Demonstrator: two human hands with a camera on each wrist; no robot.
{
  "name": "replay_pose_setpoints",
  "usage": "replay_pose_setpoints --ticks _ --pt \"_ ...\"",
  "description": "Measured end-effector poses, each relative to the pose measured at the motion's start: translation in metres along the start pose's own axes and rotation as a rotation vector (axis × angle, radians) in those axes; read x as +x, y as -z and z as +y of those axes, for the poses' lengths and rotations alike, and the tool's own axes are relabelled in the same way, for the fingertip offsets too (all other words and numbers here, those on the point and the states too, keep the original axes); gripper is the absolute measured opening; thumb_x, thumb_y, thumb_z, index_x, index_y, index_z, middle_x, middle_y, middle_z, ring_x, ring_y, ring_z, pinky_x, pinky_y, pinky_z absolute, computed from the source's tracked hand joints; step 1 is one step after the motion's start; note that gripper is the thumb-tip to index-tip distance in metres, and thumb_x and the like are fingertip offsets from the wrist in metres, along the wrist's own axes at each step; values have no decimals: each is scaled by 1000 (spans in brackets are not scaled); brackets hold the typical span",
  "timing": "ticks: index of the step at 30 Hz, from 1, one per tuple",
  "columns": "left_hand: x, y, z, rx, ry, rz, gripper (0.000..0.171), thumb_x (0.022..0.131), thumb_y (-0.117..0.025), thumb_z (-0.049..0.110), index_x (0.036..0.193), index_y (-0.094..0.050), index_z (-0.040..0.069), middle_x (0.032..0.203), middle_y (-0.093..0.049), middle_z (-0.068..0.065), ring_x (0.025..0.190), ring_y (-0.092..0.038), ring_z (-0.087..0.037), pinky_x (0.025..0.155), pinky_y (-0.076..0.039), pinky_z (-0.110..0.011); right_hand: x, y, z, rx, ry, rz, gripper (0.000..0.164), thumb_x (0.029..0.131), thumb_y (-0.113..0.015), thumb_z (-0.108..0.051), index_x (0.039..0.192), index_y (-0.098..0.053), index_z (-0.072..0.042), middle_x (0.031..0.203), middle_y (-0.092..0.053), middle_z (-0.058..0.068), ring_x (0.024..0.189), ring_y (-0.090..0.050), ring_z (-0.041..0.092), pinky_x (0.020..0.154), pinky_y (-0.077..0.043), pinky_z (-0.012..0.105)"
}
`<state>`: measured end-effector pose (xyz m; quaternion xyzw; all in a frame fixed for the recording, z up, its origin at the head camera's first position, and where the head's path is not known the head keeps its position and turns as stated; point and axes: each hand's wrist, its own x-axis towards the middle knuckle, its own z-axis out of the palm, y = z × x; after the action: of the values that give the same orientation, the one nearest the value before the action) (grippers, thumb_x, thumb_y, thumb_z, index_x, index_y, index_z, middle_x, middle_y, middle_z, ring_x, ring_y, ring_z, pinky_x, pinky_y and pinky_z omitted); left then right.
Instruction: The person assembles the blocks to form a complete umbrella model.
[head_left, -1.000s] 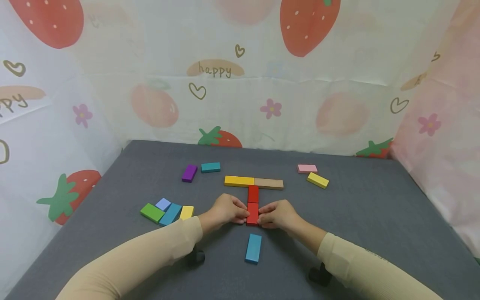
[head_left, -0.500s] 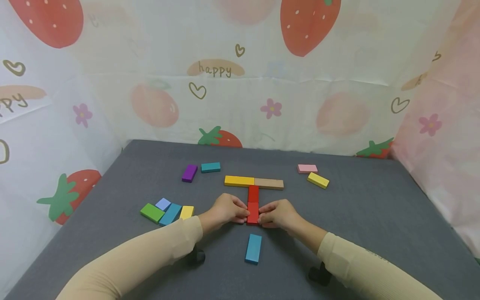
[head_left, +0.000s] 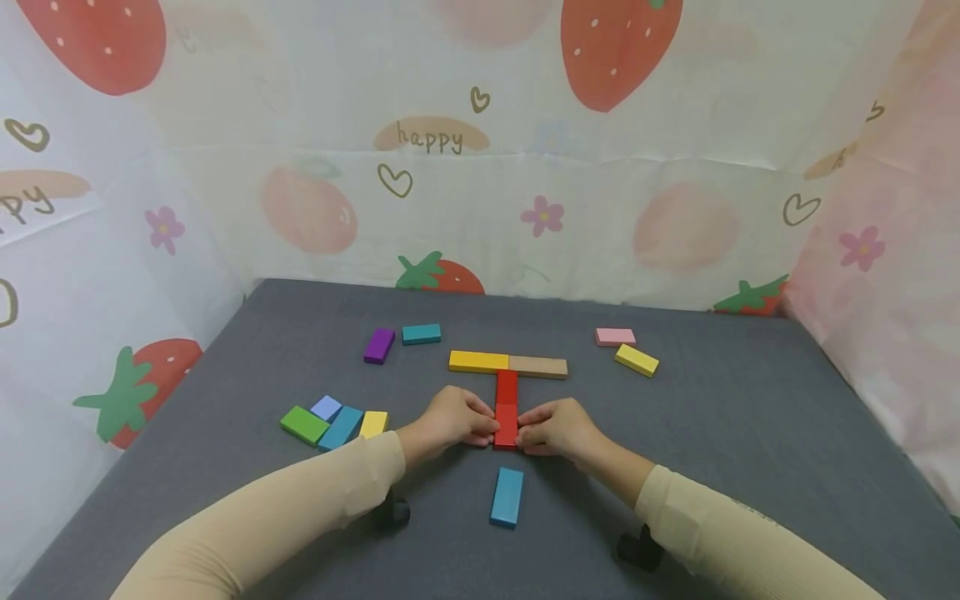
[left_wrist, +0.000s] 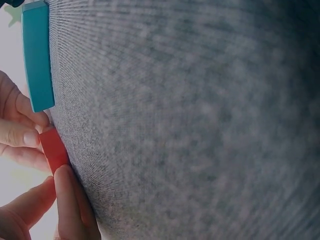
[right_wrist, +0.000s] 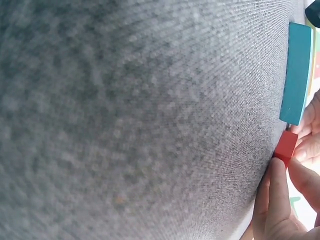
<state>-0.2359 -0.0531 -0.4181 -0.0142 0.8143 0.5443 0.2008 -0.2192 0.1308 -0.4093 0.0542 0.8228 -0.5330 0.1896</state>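
Note:
My left hand and right hand hold the nearer red block from its two sides, thumbs and fingertips at its long edges. In the left wrist view the fingertips press close against the red block just above the cloth. Its far end meets a second red block in line with it. That one runs up to a crosswise row of a yellow block and a tan block, a T shape. Nearer me lies a blue block, apart from the red ones.
Left of my left hand lie a green block, a light blue block, a blue block and a yellow one. Purple and teal blocks lie farther back; pink and yellow blocks at right. Grey cloth covers the table.
The dark seam between the two red blocks has faded as the nearer one shifts very slightly away from me. Both hands stay at its sides, almost unmoved.

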Motion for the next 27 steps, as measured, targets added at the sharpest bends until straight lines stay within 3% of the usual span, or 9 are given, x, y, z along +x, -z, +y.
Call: replay_pose_setpoints --ticks 9,17,27 --pt "-1 -1 1 3 -6 11 21 87 -75 6 105 -72 -4 87 -70 -11 63 -67 -9 64 -58 -21 1 0 0 4 1 -1 25 87 -74 -4 112 -73 1 96 -75 11 77 -70 15 78 -61 33" --pt "7 -2 4 -20 -8 56 29 88 -75 7 113 -66 -3 103 -69 -13 76 -65 -14 74 -61 -27 11 4 0 46 17 14 30 89 -72 -5 118 -70 2 107 -74 15 80 -69 15 79 -61 34" --pt "12 -2 5 -22 -21 71 23 90 -72 7 111 -71 -1 106 -71 -14 74 -67 -13 75 -61 -27 17 3 -2 57 9 8 31 90 -71 -5 120 -69 3 102 -74 15 78 -69 14 79 -61 34"
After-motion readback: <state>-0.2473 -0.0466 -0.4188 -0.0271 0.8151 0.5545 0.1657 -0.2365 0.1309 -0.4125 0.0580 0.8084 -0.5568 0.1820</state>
